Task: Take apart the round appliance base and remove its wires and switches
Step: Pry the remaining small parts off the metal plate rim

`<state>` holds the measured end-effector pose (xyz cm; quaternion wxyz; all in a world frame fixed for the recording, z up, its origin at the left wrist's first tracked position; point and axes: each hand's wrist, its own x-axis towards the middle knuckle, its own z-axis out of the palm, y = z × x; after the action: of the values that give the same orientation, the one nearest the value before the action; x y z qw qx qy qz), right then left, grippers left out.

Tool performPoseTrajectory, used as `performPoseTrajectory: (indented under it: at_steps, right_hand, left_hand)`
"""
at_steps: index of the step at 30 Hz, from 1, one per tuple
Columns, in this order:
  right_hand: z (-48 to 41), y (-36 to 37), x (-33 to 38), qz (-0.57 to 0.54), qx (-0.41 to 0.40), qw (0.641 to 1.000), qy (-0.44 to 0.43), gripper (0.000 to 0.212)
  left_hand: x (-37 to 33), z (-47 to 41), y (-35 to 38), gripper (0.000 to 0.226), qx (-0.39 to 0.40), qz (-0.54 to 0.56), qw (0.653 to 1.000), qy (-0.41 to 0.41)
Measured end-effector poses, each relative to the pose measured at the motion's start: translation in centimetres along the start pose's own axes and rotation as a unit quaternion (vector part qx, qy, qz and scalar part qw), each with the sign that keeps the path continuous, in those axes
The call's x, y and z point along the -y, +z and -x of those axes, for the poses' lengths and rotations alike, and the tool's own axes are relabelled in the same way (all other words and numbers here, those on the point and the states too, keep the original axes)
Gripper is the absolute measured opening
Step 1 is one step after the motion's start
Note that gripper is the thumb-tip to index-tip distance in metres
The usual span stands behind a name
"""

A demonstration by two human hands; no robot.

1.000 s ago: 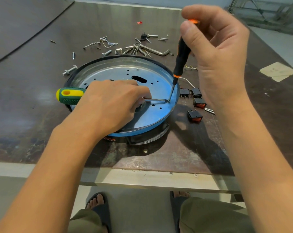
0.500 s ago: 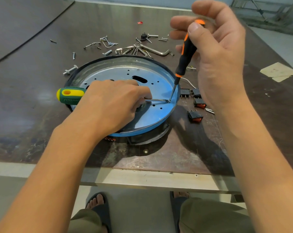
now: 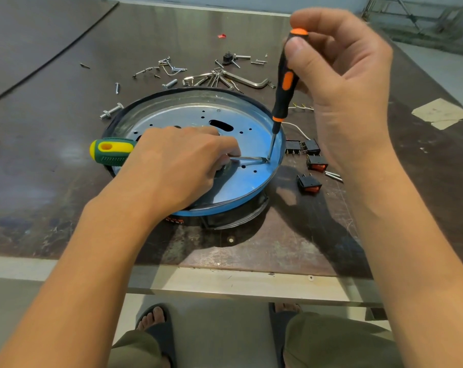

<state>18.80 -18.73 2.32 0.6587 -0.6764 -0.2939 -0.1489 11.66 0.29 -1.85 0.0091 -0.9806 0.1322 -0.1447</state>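
Only the head view to go on. The round silver metal appliance base with the blue-tinted plate [image 3: 198,120] sat flat on the dark brown tabletop [image 3: 65,208], right in front of the person.

The left hand [image 3: 177,166] lay on top of the base, its grip wrapped round the neck of the green-and-yellow-handled screwdriver [image 3: 110,152]. The handle stuck out past the base's left rim and the blade ran flat across the plate toward the right rim. The right hand [image 3: 344,88] hung above the base's right side, its grip pinching the top of the slim black-and-orange screwdriver [image 3: 284,83], tip down right where the flat blade ended.

My guess: the big one was bracing or levering something while the small one worked a fastener. The spot itself was too small to make out.

Just right of the base lay black rocker switches with red faces [image 3: 310,183] and a white wire [image 3: 296,128], so some parts looked already out. Behind the base was a scatter of loose screws and bent metal rods [image 3: 214,78]. The left hand covered the base's centre, so I couldn't see what was there.
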Motion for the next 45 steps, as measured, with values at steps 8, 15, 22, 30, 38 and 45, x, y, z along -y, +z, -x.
performPoseTrajectory:
  at_steps: [8, 15, 22, 30, 38, 45]
  right_hand:
    - [0.02, 0.05, -0.08, 0.017, -0.007, 1.000, -0.023, 0.022]
    - [0.12, 0.13, -0.02, -0.021, -0.008, 1.000, -0.001, 0.024]
    - [0.08, 0.10, -0.31, 0.001, 0.002, 1.000, -0.008, 0.029]
    - [-0.02, 0.18, -0.12, 0.026, 0.012, 0.999, -0.029, 0.026]
    - [0.26, 0.32, -0.30, -0.026, 0.004, 1.000, 0.005, 0.025]
    - [0.12, 0.26, -0.31, -0.004, 0.018, 1.000, -0.015, 0.030]
  left_hand:
    - [-0.10, 0.06, -0.01, 0.026, -0.005, -0.004, 1.000, -0.006]
    - [-0.10, 0.09, -0.05, 0.026, -0.014, -0.004, 1.000, -0.004]
    - [-0.06, 0.10, 0.06, 0.026, -0.012, -0.007, 1.000, -0.002]
    - [-0.03, 0.01, 0.10, 0.025, -0.008, -0.009, 1.000, 0.000]
    - [0.02, 0.12, 0.09, 0.025, -0.008, -0.007, 1.000, -0.002]
    - [-0.01, 0.12, 0.13, 0.027, -0.006, -0.007, 1.000, -0.003]
